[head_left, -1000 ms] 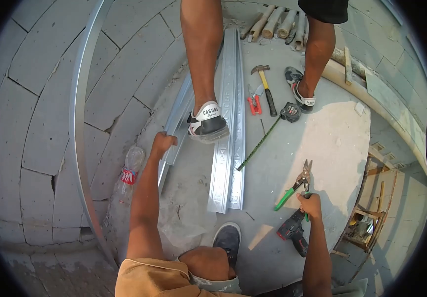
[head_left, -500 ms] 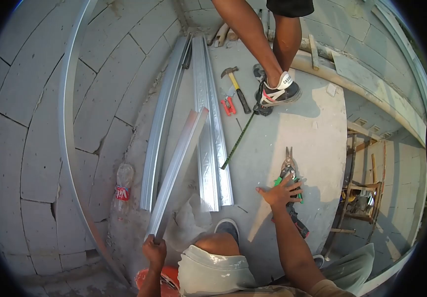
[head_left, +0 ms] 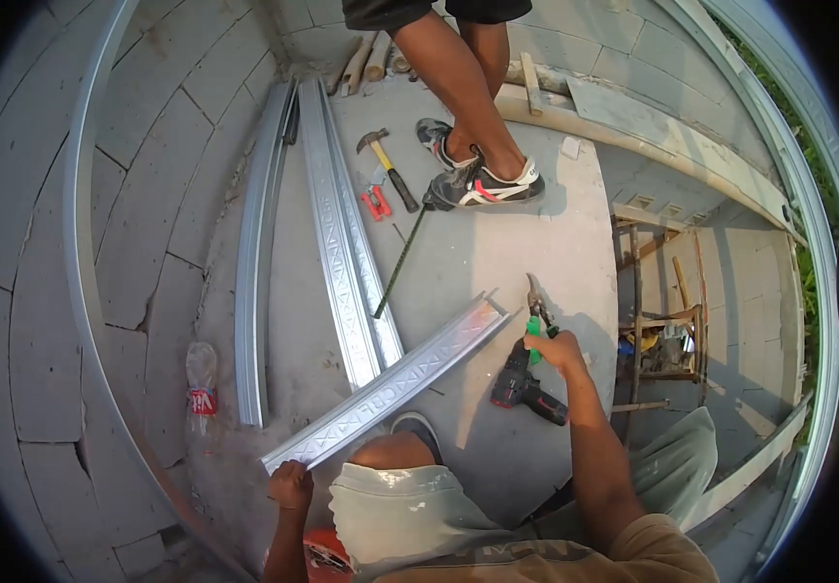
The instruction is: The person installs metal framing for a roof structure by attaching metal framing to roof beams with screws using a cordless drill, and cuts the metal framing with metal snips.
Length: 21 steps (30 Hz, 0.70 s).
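Observation:
My left hand (head_left: 290,484) is closed around the near end of a silver metal channel (head_left: 390,389), which slants up to the right with its embossed face showing. Green-handled tin snips (head_left: 536,306) are in my right hand (head_left: 557,350), its fingers wrapped round the handles and the blades pointing away from me. Just below that hand, a black and red cordless drill (head_left: 526,384) lies on the floor. The channel's far end is close to the snips, a small gap apart.
More metal channels (head_left: 342,262) lie lengthwise on the floor. Beyond them are a hammer (head_left: 390,170), red-handled pliers (head_left: 376,202) and an extended tape measure (head_left: 403,262). Another person's shoes (head_left: 497,185) stand nearby. A plastic bottle (head_left: 202,389) is at left; the floor edge (head_left: 616,243) drops off at right.
My right hand has gone from spread fingers over the tin snips to gripping them. The channel in my left hand has swung to the right. The other person's feet have shifted.

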{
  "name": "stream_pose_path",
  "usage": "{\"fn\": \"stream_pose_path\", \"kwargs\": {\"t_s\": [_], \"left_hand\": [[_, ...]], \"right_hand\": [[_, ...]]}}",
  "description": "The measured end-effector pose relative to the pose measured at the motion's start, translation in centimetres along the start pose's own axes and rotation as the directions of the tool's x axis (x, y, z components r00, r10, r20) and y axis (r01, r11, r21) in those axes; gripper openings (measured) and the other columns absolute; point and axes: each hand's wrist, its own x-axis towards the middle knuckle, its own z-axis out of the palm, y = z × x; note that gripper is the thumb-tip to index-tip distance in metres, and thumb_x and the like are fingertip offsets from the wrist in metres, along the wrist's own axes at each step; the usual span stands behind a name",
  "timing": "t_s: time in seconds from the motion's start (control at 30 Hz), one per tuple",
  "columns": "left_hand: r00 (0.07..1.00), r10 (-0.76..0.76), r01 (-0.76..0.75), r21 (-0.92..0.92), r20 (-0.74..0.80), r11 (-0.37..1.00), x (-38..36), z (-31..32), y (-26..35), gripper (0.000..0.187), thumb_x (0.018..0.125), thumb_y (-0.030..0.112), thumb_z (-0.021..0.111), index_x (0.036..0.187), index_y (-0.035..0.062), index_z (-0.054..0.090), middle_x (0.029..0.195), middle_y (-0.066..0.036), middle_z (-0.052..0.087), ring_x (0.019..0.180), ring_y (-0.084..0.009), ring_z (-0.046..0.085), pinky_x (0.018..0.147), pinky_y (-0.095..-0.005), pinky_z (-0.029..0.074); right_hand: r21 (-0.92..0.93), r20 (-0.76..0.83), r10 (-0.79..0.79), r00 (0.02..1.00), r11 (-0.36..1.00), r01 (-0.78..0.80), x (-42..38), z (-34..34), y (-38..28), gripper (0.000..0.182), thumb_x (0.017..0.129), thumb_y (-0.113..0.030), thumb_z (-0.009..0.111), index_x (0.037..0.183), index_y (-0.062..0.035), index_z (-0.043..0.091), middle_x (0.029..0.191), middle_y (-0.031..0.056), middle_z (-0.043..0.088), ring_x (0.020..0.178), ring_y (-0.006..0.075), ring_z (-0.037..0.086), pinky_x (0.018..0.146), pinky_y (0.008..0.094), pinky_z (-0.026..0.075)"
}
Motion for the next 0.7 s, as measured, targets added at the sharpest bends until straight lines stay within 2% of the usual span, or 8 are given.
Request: {"fn": "stream_pose_path", "kwargs": {"t_s": [0.03,0.13,0.27,0.33,0.47,0.5,0.6,0.7], "left_hand": [[0.999,0.043,-0.044,0.029,0.026,0.999,0.3,0.8,-0.8,0.013,0.061,0.004,0.070,0.066,0.0116,0.061,0.065,-0.005,0.057,0.059,-0.0270,0.057,0.052,-0.0390,0.044],[0.995,0.043,-0.046,0.028,0.088,0.999,2.0,1.9,-2.7,0.014,0.062,0.005,0.072,0.069,0.0116,0.061,0.071,-0.005,0.059,0.069,-0.0269,0.060,0.062,-0.0400,0.046],[0.984,-0.072,0.048,0.147,0.164,0.988,5.4,1.2,-2.3,0.020,0.062,0.007,0.078,0.076,0.0113,0.065,0.076,-0.004,0.061,0.085,-0.0260,0.060,0.075,-0.0419,0.044],[0.952,-0.174,0.154,0.098,0.252,0.983,7.1,0.7,-1.9,0.034,0.063,0.015,0.086,0.089,0.0091,0.066,0.088,-0.006,0.061,0.095,-0.0291,0.057,0.083,-0.0447,0.042],[0.999,0.033,-0.028,-0.234,0.019,0.972,12.2,0.9,5.9,0.053,0.065,0.027,0.090,0.103,0.0043,0.061,0.103,-0.014,0.056,0.096,-0.0358,0.054,0.085,-0.0466,0.044],[0.994,0.110,-0.111,-0.316,-0.021,0.942,14.4,1.3,8.9,0.051,0.067,0.027,0.089,0.103,0.0041,0.061,0.102,-0.014,0.057,0.097,-0.0348,0.054,0.084,-0.0463,0.045],[0.980,0.197,-0.154,-0.504,0.033,0.850,20.2,6.3,15.3,0.059,0.075,0.041,0.082,0.112,-0.0006,0.062,0.112,-0.017,0.059,0.105,-0.0353,0.055,0.090,-0.0459,0.045],[0.956,0.243,-0.167,-0.377,0.162,0.911,24.5,13.2,19.1,0.087,0.067,0.064,0.080,0.120,-0.0035,0.061,0.116,-0.023,0.062,0.112,-0.0419,0.057,0.098,-0.0469,0.045]], "right_hand": [[0.131,-0.063,0.035,0.997,0.991,-0.027,-2.0,-1.1,-0.7,0.052,0.063,-0.032,0.077,0.091,0.0096,0.065,0.088,0.0175,0.061,0.073,0.0290,0.060,0.060,0.0436,0.051],[0.406,0.057,0.049,0.997,0.911,-0.068,0.5,-2.4,2.6,0.037,0.068,-0.027,0.073,0.086,0.0042,0.063,0.079,0.0114,0.058,0.069,0.0264,0.060,0.058,0.0411,0.050],[0.355,0.146,0.019,0.989,0.932,-0.071,-1.6,-1.0,1.7,0.022,0.072,-0.018,0.068,0.084,-0.0013,0.061,0.078,0.0082,0.057,0.069,0.0229,0.060,0.058,0.0376,0.049],[0.446,0.086,-0.179,0.980,0.887,0.122,-3.4,1.5,0.4,0.021,0.073,-0.017,0.067,0.085,0.0000,0.061,0.077,0.0079,0.056,0.068,0.0204,0.055,0.058,0.0380,0.044],[0.224,0.059,-0.221,0.974,0.953,0.202,-5.6,4.0,-0.7,0.018,0.076,-0.014,0.064,0.085,0.0018,0.061,0.078,0.0090,0.059,0.069,0.0194,0.057,0.061,0.0360,0.047],[0.223,0.156,-0.183,0.971,0.964,0.146,-5.4,4.6,-0.3,0.020,0.079,-0.015,0.065,0.090,0.0016,0.061,0.081,0.0087,0.060,0.071,0.0185,0.059,0.062,0.0347,0.048],[0.159,0.289,-0.151,0.945,0.981,0.109,-7.2,5.5,0.4,0.024,0.081,-0.016,0.067,0.095,0.0019,0.061,0.083,0.0083,0.062,0.075,0.0175,0.060,0.066,0.0330,0.049],[0.018,0.346,-0.139,0.928,0.990,0.141,-9.3,5.2,1.6,0.028,0.078,-0.018,0.067,0.098,0.0015,0.064,0.085,0.0098,0.064,0.076,0.0188,0.061,0.068,0.0338,0.049]]}}
